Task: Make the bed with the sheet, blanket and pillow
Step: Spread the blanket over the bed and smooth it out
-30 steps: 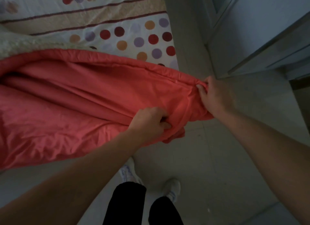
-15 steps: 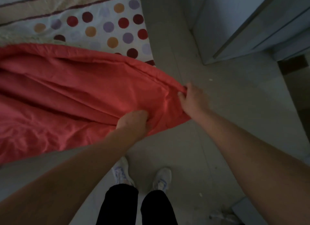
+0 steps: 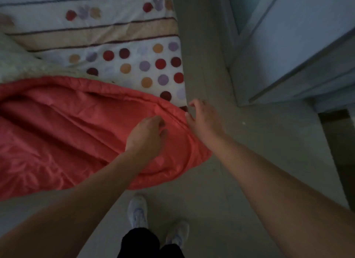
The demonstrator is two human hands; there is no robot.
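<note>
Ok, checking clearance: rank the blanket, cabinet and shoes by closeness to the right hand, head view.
From the right hand:
1. Blanket, just left of it.
2. Cabinet, up to the right.
3. Shoes, below on the floor.

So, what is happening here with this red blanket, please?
A person stands at the bedside and is laying the red blanket over the dotted sheet. The left hand is on the blanket near its corner with fingers curled; whether it grips the cloth is unclear. The right hand is open at the blanket's edge, fingers spread. The blanket's corner hangs past the side of the sheet, above the floor.
</note>
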